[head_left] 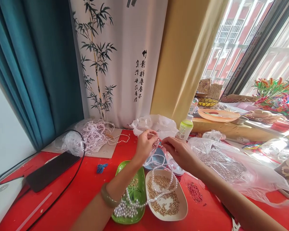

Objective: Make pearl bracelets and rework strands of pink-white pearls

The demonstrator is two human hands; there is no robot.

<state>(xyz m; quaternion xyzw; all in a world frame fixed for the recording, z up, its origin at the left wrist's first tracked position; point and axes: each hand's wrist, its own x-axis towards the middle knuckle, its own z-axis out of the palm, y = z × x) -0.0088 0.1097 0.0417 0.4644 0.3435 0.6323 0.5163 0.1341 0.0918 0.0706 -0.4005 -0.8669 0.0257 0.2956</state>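
Pinched fingers of my left hand hold part of a pearl bead strand, its pinkish beads bunched below the fingertips. Close by on the right, my right hand is closed in a pinch; whatever is in it is too small to make out. From the hands the strand loops down over a cream dish of small gold beads and into a green tray. White pearls and some gold beads lie in that tray, partly hidden by my left forearm. Behind the strand is a blue dish.
A heap of pearl strands lies at the back left beside a black cable and a dark flat box. A plastic bag spreads at the right. A bottle stands behind my right hand. Red beads lie on the red table.
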